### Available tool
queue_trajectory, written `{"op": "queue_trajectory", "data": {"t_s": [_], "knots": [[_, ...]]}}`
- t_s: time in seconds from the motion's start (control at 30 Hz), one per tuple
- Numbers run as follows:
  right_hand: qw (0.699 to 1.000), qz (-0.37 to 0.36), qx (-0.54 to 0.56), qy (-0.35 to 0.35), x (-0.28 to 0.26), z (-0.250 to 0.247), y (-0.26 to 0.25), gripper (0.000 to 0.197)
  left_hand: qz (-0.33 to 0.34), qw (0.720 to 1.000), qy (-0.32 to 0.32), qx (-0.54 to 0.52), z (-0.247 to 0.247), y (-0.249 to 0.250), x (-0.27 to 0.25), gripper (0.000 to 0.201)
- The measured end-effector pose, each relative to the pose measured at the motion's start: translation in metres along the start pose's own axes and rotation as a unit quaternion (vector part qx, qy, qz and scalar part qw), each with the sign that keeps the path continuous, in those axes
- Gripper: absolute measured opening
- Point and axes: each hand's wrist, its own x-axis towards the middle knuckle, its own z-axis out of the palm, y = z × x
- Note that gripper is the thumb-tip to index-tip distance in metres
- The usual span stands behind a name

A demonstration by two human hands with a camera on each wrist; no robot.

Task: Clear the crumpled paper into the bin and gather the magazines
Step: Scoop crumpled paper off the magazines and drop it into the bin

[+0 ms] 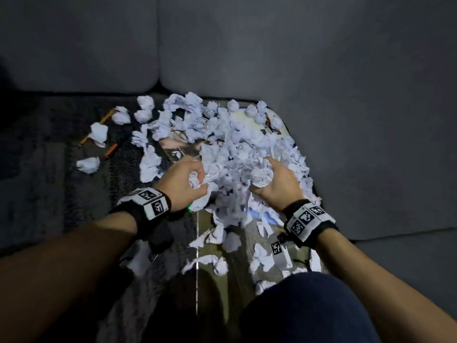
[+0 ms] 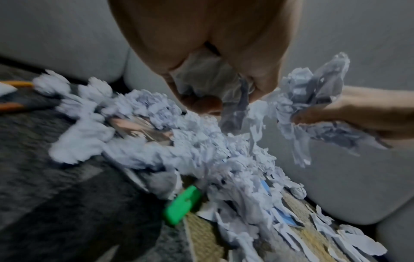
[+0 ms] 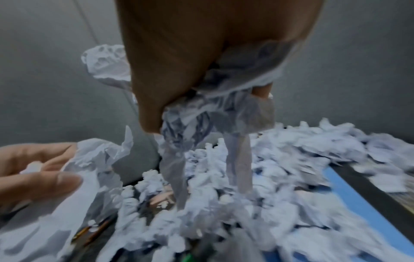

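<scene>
We see dark shaggy rug (image 1: 61,184) as support surface, grey sofa base (image 1: 321,70) along far edge. Crumpled paper (image 1: 237,154) heaped on it between and beyond both hands, loose balls scattered out past left hand. Magazines (image 1: 181,147) lie flat under heap, one cover showing just beyond left hand. Orange pencils (image 1: 111,149) on rug far left of left hand. Green object (image 2: 181,205) beneath left wrist, identity unclear.
</scene>
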Motion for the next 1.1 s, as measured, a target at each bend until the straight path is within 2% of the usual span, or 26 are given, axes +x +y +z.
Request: {"op": "queue_trajectory", "data": {"t_s": [0.1,0.17,0.27,0.37,0.5,0.63,0.67,0.8,0.9,0.97,1.03,1.1], "knots": [[0.999,-0.034,0.032,-0.005,0.006,-0.024,-0.087,0.079,0.007,0.999,0.032,0.018,-0.077,0.002,-0.022,0.026],[0.997,-0.053,0.048,-0.006,0.007,-0.034,-0.136,0.084,0.011,0.999,0.042,0.030,-0.113,-0.001,-0.033,0.026],[0.994,-0.090,0.065,-0.007,0.009,-0.031,-0.201,0.082,0.007,0.999,0.042,0.028,-0.156,-0.008,-0.039,0.030],[0.990,-0.107,0.083,-0.031,0.016,-0.002,-0.245,0.079,-0.003,0.998,0.062,0.031,-0.186,-0.030,-0.046,0.029],[0.985,-0.155,0.067,-0.037,0.036,0.024,-0.302,0.063,-0.016,0.992,0.114,0.046,-0.235,-0.063,-0.059,0.031],[0.982,-0.157,0.103,-0.028,0.058,0.031,-0.357,0.077,-0.071,0.981,0.164,0.068,-0.295,-0.083,-0.071,0.028],[0.980,-0.162,0.109,-0.030,0.068,0.039,-0.367,0.074,-0.079,0.978,0.177,0.073,-0.308,-0.090,-0.072,0.026],[0.965,-0.212,0.145,-0.056,0.096,0.092,-0.405,0.036,-0.113,0.964,0.238,0.037,-0.345,-0.135,-0.082,0.026],[0.948,-0.238,0.195,-0.086,0.115,0.121,-0.449,0.028,-0.115,0.944,0.308,-0.004,-0.377,-0.154,-0.095,0.029],[0.924,-0.273,0.255,-0.079,0.131,0.126,-0.488,0.038,-0.095,0.923,0.370,-0.044,-0.411,-0.155,-0.094,0.030],[0.889,-0.294,0.340,-0.087,0.149,0.126,-0.531,0.038,-0.090,0.889,0.443,-0.077,-0.451,-0.152,-0.086,0.030],[0.864,-0.266,0.406,-0.136,0.166,0.129,-0.574,0.027,-0.121,0.840,0.513,-0.130,-0.485,-0.158,-0.075,0.025]]}}
